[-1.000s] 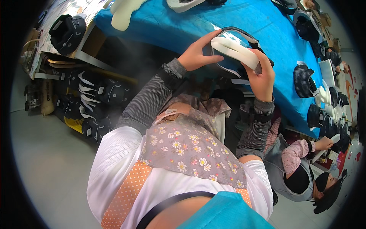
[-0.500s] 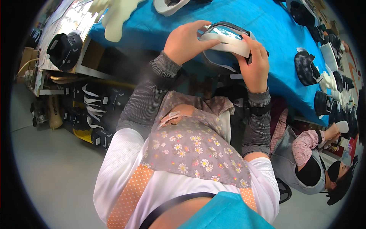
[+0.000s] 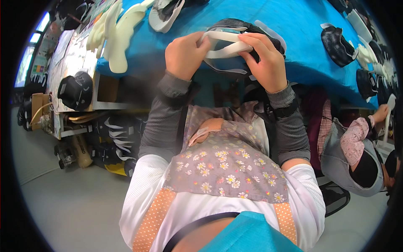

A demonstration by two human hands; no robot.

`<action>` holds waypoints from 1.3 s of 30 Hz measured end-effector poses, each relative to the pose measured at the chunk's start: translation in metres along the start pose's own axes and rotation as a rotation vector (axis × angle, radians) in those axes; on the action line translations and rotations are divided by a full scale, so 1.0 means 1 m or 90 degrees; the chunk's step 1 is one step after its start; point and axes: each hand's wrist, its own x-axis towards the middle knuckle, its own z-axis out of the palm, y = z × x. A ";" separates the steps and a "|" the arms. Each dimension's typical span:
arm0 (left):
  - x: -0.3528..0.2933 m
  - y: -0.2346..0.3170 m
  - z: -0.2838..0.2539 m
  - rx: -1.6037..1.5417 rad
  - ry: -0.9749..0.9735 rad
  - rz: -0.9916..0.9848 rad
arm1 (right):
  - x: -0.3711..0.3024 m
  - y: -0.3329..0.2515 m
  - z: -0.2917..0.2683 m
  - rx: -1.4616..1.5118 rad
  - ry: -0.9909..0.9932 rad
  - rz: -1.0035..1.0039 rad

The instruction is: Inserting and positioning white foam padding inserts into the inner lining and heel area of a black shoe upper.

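Both my hands hold one shoe (image 3: 235, 46) over the near edge of the blue-covered table (image 3: 294, 25). The shoe has a dark mesh upper and a white sole that faces me. My left hand (image 3: 184, 54) grips its left end, fingers curled over the sole. My right hand (image 3: 264, 59) clasps the right side, with the thumb and fingers pressed on the white sole. Grey ribbed sleeves cover both forearms.
Cream insoles (image 3: 117, 33) and a grey-white sole (image 3: 166, 14) lie at the table's left. Dark shoe uppers (image 3: 338, 40) and white soles sit at the right. A seated person (image 3: 357, 147) works to my right. A black shoe (image 3: 77, 90) rests on a left shelf, more below.
The shoe and both hands have shifted left in view and closer to my body, at the table's near edge. The sole is turned more toward me.
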 end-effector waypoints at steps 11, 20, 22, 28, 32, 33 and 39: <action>0.014 -0.004 0.009 -0.009 0.045 0.184 | -0.007 0.000 0.001 0.015 -0.015 0.017; 0.015 -0.010 0.013 0.009 0.050 0.172 | -0.008 0.001 0.004 0.004 0.009 0.018; 0.017 -0.006 0.012 0.019 0.092 0.238 | -0.008 0.001 0.006 0.016 0.022 0.027; 0.029 0.008 0.004 -0.073 0.017 0.412 | -0.012 0.003 0.004 0.017 0.019 0.052; 0.030 0.007 0.012 -0.083 0.025 0.423 | -0.014 0.004 0.007 0.012 0.037 0.050; 0.031 0.005 0.013 -0.084 0.023 0.427 | -0.014 0.005 0.008 0.012 0.030 0.052; 0.032 0.003 0.014 -0.106 0.022 0.414 | -0.012 0.004 0.008 0.031 0.029 0.064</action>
